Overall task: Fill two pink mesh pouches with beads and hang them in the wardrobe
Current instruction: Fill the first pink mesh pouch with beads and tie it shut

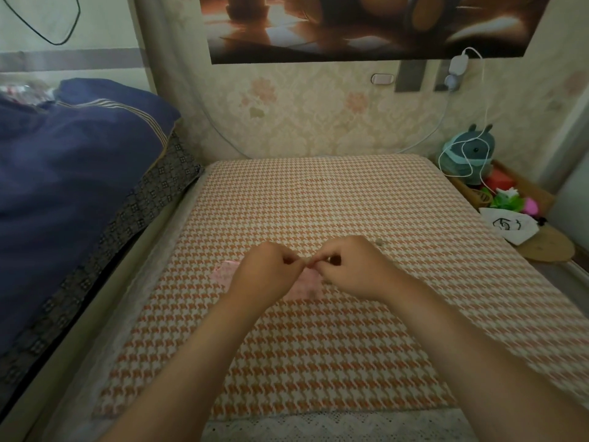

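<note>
Both my hands meet over the middle of the orange houndstooth mat (pixel 318 346). My left hand (pixel 264 272) and my right hand (pixel 350 269) have their fingers curled and pinch the top of a pink mesh pouch (pixel 307 287) between them. Most of that pouch hangs hidden behind my hands. A second pink mesh pouch (pixel 223 272) lies flat on the mat, just left of my left hand. One small pale bead (pixel 378 242) sits on the mat beyond my right hand.
A blue quilt (pixel 70 173) is piled on the bed to the left. At the right edge are a plush toy (pixel 468 154), a white charging cable (pixel 478 122), a white bag (pixel 510 226) and small colourful items. The wallpapered wall stands behind the mat.
</note>
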Demonstrator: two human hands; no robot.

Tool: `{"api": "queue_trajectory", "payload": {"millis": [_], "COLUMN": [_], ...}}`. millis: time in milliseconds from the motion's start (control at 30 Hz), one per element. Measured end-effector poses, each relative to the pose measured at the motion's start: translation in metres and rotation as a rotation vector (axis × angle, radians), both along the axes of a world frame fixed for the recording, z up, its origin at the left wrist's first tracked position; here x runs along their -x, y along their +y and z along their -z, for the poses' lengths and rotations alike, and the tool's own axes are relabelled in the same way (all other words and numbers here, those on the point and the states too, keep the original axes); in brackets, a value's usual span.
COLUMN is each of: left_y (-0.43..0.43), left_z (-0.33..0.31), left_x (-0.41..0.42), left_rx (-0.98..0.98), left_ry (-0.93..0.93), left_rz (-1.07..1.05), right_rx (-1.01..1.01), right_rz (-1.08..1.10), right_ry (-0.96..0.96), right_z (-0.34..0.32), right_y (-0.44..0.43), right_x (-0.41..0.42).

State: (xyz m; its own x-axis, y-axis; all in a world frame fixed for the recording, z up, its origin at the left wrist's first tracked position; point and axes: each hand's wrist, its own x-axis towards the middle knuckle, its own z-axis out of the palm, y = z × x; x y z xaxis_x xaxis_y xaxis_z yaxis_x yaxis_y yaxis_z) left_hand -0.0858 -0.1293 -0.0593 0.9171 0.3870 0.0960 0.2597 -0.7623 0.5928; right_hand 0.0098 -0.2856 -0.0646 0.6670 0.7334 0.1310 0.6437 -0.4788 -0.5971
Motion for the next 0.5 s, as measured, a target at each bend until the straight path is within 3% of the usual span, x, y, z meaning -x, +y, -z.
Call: {"api": "queue_trajectory", "payload": {"millis": [133, 300, 500], "left_y": [0.003, 0.010, 0.013], "left_z": [0.003, 0.006, 0.010], "left_x": [-0.003, 0.000, 0.000], "left_rx": [0.044, 0.080, 0.123], "left_ry": [0.001, 0.005, -0.015], "left_rz": [0.019, 0.044, 0.105], "right_rx": [-0.115, 0.164, 0.324], "right_rz": [0.176, 0.088, 0.068], "right_ry": [0.013, -0.110, -0.295], "right_z": [0.012, 0.033, 0.041], "right_y": [-0.008, -0.004, 0.008], "right_x": [-0.016, -0.015, -0.014]}}
